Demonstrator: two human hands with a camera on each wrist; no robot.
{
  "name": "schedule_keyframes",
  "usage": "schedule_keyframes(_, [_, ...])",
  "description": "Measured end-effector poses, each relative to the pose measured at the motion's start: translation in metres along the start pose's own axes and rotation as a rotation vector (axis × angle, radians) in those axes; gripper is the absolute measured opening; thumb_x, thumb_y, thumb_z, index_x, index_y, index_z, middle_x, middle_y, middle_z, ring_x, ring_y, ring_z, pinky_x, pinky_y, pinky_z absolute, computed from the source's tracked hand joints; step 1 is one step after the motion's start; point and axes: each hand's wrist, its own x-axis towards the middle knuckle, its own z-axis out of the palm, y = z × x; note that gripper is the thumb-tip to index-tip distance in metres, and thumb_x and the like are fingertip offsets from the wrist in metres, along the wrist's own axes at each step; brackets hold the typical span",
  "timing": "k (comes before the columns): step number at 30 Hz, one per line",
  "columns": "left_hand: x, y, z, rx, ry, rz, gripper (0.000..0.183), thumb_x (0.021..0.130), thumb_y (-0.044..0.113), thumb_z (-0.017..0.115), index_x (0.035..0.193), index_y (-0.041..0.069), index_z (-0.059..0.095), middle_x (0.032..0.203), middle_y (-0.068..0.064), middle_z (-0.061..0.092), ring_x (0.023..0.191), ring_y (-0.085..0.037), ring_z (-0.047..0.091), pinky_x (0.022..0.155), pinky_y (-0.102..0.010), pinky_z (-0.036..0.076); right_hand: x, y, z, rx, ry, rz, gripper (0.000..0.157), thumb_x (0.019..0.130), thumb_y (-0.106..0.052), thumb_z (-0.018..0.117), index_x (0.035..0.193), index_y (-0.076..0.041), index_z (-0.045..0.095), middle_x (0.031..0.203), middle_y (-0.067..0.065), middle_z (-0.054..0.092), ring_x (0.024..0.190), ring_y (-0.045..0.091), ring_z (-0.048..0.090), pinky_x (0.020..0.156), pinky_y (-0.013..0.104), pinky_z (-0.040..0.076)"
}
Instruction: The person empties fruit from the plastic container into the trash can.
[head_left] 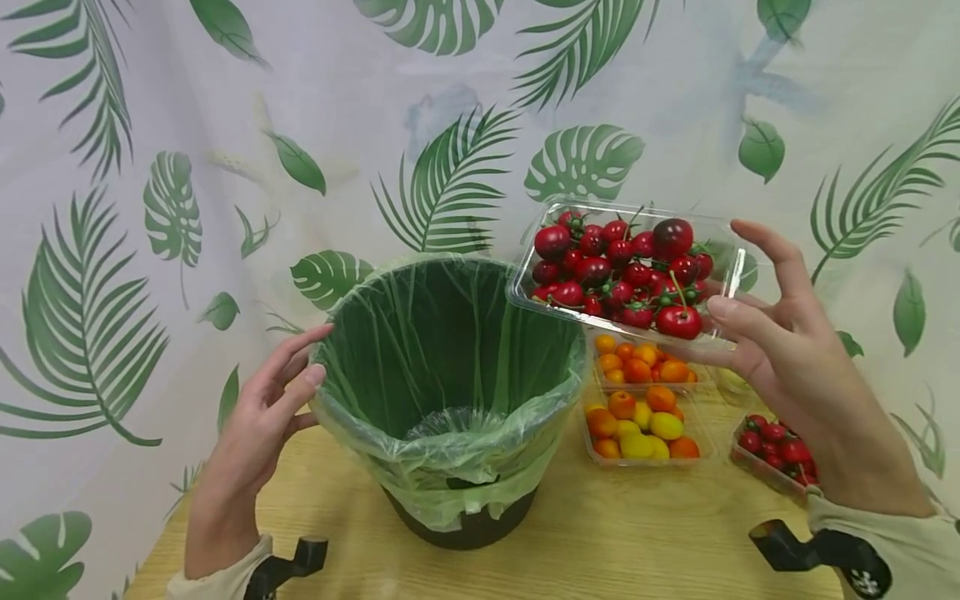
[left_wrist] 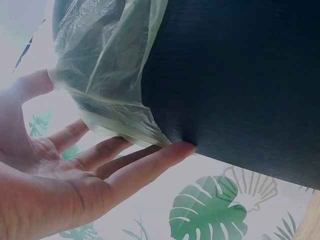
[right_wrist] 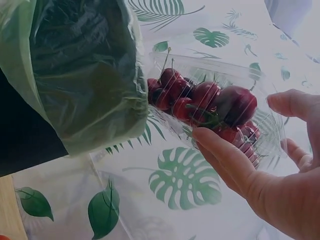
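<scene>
Curtain (head_left: 217, 92) hangs behind, left hand (head_left: 255, 408) spread against a bin (head_left: 495, 517), right hand (head_left: 802, 358) pinching a box (head_left: 722, 250), wrist (head_left: 873, 479) partly hiding a punnet (head_left: 761, 473)

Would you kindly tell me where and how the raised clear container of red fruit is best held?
Probably by its right end, coming from the right, with thumb and fingers spread across it, as the right hand holds it. The clear container is oblong, and its left end sits close to the rim of the lined bin, so that side seems less accessible.
</scene>
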Motion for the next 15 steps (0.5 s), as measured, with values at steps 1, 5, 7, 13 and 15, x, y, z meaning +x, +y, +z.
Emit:
schedule_keyframes(1, [0.000, 0.000, 0.000, 0.002, 0.001, -0.001, 0.047, 0.110, 0.018, 0.047, 0.157, 0.014, 0.042, 0.168, -0.013, 0.020, 0.155, -0.035, 0.013, 0.086, -0.032, 0.055, 0.001, 0.000, 0.003, -0.001, -0.005, -0.005, 0.072, 0.104, 0.006, 0.046, 0.161, -0.033, 0.025, 0.158, 0.016, 0.003, 0.136, 0.035, 0.027, 0.079, 0.043, 0.059])
schedule_keyframes(5, [0.001, 0.000, -0.001, 0.011, 0.005, -0.005, 0.046, 0.110, 0.018, 0.048, 0.156, 0.014, 0.042, 0.168, -0.012, 0.020, 0.155, -0.035, 0.013, 0.086, -0.032, 0.054, 0.006, -0.001, 0.014, -0.019, -0.004, 0.000, 0.073, 0.104, 0.005, 0.049, 0.161, -0.034, 0.024, 0.164, 0.018, -0.001, 0.150, 0.043, 0.013, 0.080, 0.040, 0.059])
schedule_keyframes(7, [0.001, 0.000, -0.001, 0.017, 0.005, -0.006, 0.046, 0.110, 0.019, 0.048, 0.156, 0.015, 0.042, 0.168, -0.012, 0.020, 0.155, -0.034, 0.013, 0.086, -0.032, 0.054, 0.008, -0.002, 0.019, -0.047, 0.004, 0.009, 0.074, 0.104, 0.003, 0.051, 0.160, -0.036, 0.024, 0.168, 0.016, -0.005, 0.153, 0.044, 0.000, 0.082, 0.036, 0.059])
schedule_keyframes(13, [0.001, 0.000, -0.001, 0.028, 0.010, -0.008, 0.046, 0.110, 0.019, 0.048, 0.156, 0.015, 0.042, 0.168, -0.012, 0.020, 0.154, -0.035, 0.014, 0.086, -0.032, 0.053, 0.014, -0.002, 0.034, -0.103, -0.012, -0.040, 0.077, 0.102, 0.007, 0.055, 0.160, -0.035, 0.026, 0.169, 0.009, -0.004, 0.154, 0.044, 0.002, 0.083, 0.031, 0.058])
schedule_keyframes(15, [0.001, 0.000, -0.001, 0.028, 0.011, -0.007, 0.046, 0.110, 0.019, 0.048, 0.156, 0.015, 0.042, 0.168, -0.012, 0.020, 0.154, -0.035, 0.015, 0.085, -0.033, 0.053, 0.015, -0.001, 0.039, -0.098, -0.037, -0.071, 0.077, 0.101, 0.010, 0.053, 0.160, -0.032, 0.027, 0.168, 0.009, -0.002, 0.154, 0.043, 0.006, 0.083, 0.031, 0.058])
